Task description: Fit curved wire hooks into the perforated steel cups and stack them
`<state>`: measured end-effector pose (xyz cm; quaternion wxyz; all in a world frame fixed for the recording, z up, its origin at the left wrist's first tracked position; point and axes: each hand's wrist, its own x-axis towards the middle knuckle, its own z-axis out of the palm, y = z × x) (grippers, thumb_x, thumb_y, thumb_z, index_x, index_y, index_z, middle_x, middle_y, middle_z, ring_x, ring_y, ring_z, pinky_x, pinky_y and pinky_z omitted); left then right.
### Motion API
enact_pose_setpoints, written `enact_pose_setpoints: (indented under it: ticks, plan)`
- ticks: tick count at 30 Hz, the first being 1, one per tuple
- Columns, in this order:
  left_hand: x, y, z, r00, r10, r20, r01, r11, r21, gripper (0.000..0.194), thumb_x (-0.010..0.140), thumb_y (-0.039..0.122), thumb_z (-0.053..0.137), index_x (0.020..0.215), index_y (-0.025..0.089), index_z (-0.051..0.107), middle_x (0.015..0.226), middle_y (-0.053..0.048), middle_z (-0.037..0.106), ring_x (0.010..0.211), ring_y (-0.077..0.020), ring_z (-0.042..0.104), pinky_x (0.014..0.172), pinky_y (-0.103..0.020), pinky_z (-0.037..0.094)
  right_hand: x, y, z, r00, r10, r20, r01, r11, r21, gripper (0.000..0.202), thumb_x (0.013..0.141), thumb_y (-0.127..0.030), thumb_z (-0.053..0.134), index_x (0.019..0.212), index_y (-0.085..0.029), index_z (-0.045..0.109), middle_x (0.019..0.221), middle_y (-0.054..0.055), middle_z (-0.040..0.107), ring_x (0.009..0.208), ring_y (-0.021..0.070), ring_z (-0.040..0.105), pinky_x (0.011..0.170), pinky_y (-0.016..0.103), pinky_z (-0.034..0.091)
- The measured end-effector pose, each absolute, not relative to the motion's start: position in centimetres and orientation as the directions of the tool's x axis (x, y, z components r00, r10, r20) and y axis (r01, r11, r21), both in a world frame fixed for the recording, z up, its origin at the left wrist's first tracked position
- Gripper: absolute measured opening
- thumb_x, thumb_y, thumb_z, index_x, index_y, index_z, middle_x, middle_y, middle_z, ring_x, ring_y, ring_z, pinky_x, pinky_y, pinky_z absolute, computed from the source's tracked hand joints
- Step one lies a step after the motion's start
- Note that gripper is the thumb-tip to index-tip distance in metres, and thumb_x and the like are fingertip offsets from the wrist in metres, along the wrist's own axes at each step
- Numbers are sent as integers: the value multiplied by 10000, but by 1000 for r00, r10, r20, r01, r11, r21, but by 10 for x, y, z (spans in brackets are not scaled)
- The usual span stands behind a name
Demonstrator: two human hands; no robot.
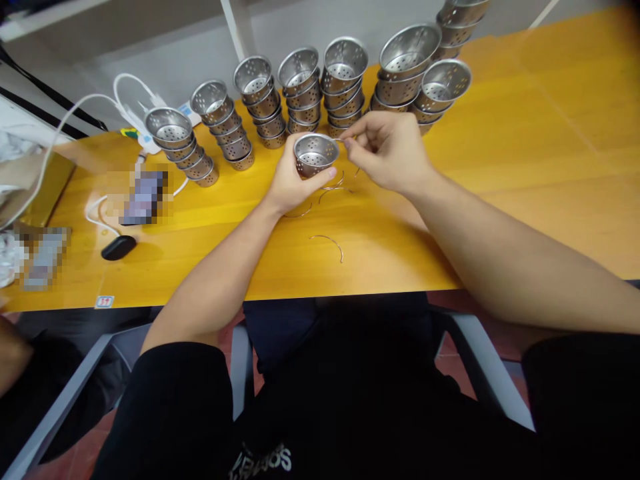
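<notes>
My left hand (293, 180) is wrapped round a small perforated metal cup (316, 159), its open top facing up. At the cup's right rim, my right hand (387, 148) pinches a thin wire (338, 139); whether the wire passes through a hole I cannot tell. Under and in front of the hands, several curved wire pieces lie on the table, one of them a bent wire (334, 244) nearer to me. Behind my hands stand stacks of the same kind of cups, such as the middle stack (300, 90).
The yellow wooden table (525, 167) carries more cup stacks (170, 133) along its back. To the left are a black oval object (119, 247), white cables (55, 127) and a blurred-out device (144, 198). A person's arm (11, 353) shows at the left edge.
</notes>
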<state>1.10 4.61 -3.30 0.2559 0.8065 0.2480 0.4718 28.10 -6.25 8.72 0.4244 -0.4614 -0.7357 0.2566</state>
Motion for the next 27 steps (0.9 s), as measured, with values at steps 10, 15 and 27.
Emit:
enact_pose_setpoints:
  ticks: [10, 15, 27]
  plan:
    - [24, 19, -22, 492, 646, 584, 155, -724, 672, 1101, 988, 943, 981, 1768, 341, 490, 1592, -116, 745, 1474, -323, 832, 1348, -590, 706, 273, -57, 81, -191, 896, 402, 537, 438, -721, 615, 1104, -945, 802, 1239, -366, 958, 943, 113, 876, 910, 438, 829, 747, 626, 728]
    - [24, 16, -17, 506, 663, 552, 163, -702, 694, 1200, 932, 1009, 985, 1802, 363, 470, 1591, -108, 743, 1488, -338, 833, 1379, -624, 687, 273, -52, 76, -214, 882, 419, 545, 464, -698, 550, 1161, -859, 780, 1327, -364, 952, 942, 113, 853, 933, 439, 843, 782, 609, 739]
    - [25, 14, -17, 485, 675, 556, 158, -693, 703, 1178, 866, 1093, 961, 1686, 352, 552, 1541, -92, 766, 1458, -334, 829, 1373, -585, 670, 266, -55, 80, -176, 902, 394, 497, 427, -755, 539, 1108, -858, 830, 1254, -347, 924, 934, 110, 846, 934, 428, 823, 849, 639, 736]
